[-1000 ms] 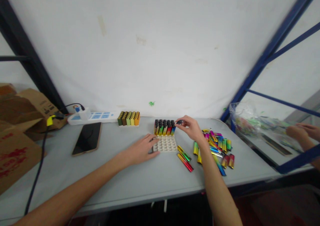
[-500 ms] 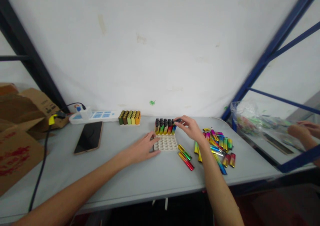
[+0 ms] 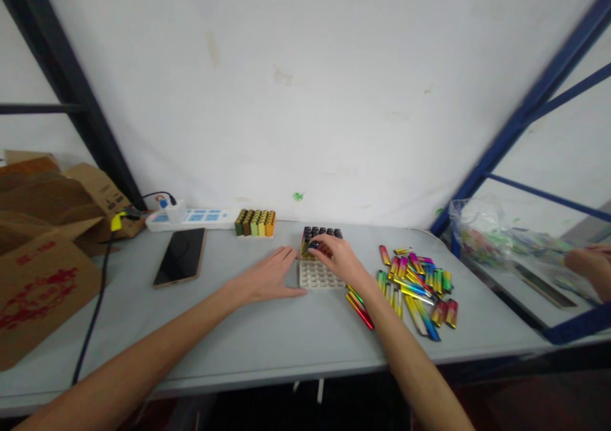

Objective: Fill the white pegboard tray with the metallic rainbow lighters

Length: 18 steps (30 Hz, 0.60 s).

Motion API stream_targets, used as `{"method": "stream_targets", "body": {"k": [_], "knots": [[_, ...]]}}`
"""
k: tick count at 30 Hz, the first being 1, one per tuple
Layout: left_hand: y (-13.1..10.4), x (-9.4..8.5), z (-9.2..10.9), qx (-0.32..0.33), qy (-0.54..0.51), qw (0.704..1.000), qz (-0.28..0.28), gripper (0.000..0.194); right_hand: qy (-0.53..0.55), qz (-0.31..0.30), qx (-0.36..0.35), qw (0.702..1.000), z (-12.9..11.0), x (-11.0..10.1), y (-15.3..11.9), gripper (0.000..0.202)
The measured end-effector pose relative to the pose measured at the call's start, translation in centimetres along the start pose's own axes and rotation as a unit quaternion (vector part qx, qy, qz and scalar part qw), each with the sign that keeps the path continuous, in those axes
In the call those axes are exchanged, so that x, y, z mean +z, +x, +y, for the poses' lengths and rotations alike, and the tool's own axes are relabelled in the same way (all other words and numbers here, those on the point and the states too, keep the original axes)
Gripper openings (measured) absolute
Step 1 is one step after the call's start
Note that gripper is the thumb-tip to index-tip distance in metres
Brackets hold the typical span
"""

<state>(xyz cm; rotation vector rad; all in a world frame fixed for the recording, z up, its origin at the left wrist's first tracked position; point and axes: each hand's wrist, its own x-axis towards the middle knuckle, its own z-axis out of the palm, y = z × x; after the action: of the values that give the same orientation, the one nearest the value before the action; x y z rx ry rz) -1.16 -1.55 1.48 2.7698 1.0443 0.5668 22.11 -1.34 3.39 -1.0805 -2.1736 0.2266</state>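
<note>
A white tray with round holes (image 3: 321, 276) sits on the desk, its front rows bare. Lighters with black tops (image 3: 323, 232) stand upright in its back rows. My right hand (image 3: 340, 259) is over the tray, finger and thumb pinched on a shiny lighter (image 3: 306, 249) at the left end, just in front of the standing ones. The hand hides part of the rows, and I cannot tell whether that lighter sits in a hole. My left hand (image 3: 267, 276) lies at the tray's left side, thumb and fingers apart, holding nothing.
Loose metallic lighters (image 3: 420, 284) are heaped right of my forearm; a red one (image 3: 361, 311) lies nearer. A second filled tray (image 3: 255, 223), a power strip (image 3: 200, 218), a phone (image 3: 180, 257) and cardboard boxes (image 3: 45, 284) are leftward. Another person's hand (image 3: 589, 268) shows far right.
My right hand has moved from the right end of the standing lighters to the left end, bringing a lighter there. My left hand's fingers have straightened beside the tray. The view has shifted slightly.
</note>
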Motion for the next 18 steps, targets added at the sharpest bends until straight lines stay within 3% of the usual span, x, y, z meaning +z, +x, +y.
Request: {"method": "stream_targets", "body": {"k": [7, 18], "knots": [[0.14, 0.68, -0.74, 0.015, -0.003, 1.000, 0.009, 0.061, -0.048, -0.037, -0.028, 0.998, 0.22, 0.57, 0.13, 0.022], [0.22, 0.91, -1.07, 0.021, -0.016, 1.000, 0.011, 0.058, -0.053, -0.058, -0.011, 0.997, -0.28, 0.62, 0.22, 0.033]]}}
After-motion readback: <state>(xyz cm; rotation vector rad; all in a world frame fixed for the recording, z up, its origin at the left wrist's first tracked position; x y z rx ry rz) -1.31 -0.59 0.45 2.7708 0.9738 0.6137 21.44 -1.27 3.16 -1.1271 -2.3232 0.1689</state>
